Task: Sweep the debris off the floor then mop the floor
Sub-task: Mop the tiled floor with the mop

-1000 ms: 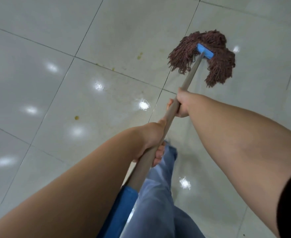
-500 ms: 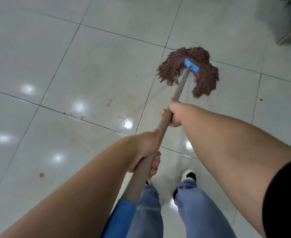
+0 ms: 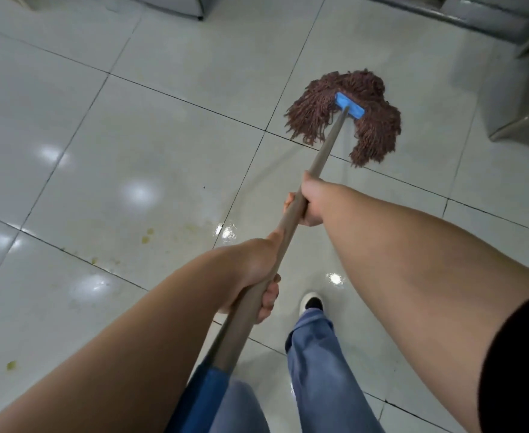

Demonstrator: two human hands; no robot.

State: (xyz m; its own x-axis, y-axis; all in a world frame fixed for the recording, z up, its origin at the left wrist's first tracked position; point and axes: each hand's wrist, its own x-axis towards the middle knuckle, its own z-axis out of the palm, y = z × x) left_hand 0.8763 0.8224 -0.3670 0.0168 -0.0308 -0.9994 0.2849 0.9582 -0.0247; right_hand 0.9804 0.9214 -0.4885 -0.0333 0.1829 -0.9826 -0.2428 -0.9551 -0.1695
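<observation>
Head view: glossy pale tiled floor (image 3: 163, 126) with dark grout, yellowish stains (image 3: 146, 237) near left, grey furniture bases far. Both hands, left hand (image 3: 254, 276) and right hand (image 3: 310, 203), grasp the mop handle (image 3: 291, 220); brown mop head (image 3: 350, 117) lies far right.

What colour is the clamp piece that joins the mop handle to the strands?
Bright blue, seen in the head view: the clamp sits atop the reddish-brown mop strands.

Dim, even overhead light throws white glare spots on the glossy floor (image 3: 163, 98); edges bow and soften.
</observation>
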